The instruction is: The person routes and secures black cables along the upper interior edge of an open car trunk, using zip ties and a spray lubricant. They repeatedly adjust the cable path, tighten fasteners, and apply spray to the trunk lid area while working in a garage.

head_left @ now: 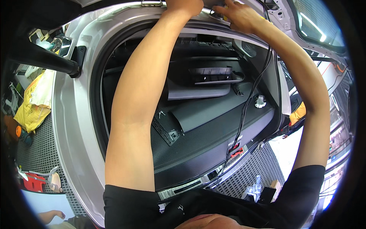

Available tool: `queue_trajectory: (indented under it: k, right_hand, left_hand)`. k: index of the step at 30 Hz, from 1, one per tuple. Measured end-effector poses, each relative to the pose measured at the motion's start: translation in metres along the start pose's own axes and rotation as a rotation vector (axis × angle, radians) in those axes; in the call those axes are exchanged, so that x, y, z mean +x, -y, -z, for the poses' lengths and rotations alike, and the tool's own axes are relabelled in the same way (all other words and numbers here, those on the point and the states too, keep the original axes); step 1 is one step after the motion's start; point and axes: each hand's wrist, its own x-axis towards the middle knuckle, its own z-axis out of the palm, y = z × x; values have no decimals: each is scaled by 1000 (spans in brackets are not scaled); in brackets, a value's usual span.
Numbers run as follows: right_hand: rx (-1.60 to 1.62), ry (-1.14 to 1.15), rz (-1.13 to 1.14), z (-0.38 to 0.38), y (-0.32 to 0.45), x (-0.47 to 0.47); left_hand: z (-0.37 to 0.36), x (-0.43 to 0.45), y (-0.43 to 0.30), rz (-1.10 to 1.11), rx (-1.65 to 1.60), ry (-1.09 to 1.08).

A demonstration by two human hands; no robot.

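Observation:
Both arms reach up to the top of a car's open rear hatch frame. My left hand is at the upper edge, partly cut off by the picture's rim; what its curled fingers hold cannot be seen. Close by on the right, my right hand has its fingers at a small dark and yellow part by the frame; whether it grips that part is unclear. Black cables hang from the hatch, right of my right hand, down across the boot opening. Black plastic trim panels lie in the boot below.
A white connector-like piece and a small bracket lie in the boot. A black strut crosses at left. Yellow bags and a red container stand outside at left. Another person's hand shows at lower left.

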Motion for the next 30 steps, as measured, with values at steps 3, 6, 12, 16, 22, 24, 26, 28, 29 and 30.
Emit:
queue_trajectory:
  k: [3, 6, 12, 16, 22, 24, 26, 28, 29, 30]
  right_hand:
    - [5, 199, -120, 17, 4, 5]
    - [-34, 229, -101, 27, 10, 5]
    - [-79, 183, -67, 18, 9, 6]
    - [-109, 48, -103, -4, 6, 3]
    - [-46, -84, -165, -25, 0, -8]
    - [9, -243, -183, -21, 1, -35]
    - [263, -280, -248, -11, 0, -66]
    - [428, -428, -400, -2, 3, -97]
    - [481, -513, -458, 3, -1, -107]
    - [494, -615, -526, 8, -8, -116]
  left_hand:
    - [0, 2, -1, 15, 7, -19]
    - [0, 2, -3, 26, 11, 9]
    - [3, 2, -6, 40, 9, 95]
    - [-1, 3, -3, 34, 6, 140]
    - [-12, 3, 8, -202, -60, 133]
    - [-13, 5, 9, -227, -77, 184]
    - [-12, 7, 9, -225, -90, 207]
    - [-12, 7, 7, -209, -144, 232]
    - [-12, 7, 6, -186, -167, 245]
    - [-11, 7, 5, -197, -150, 237]
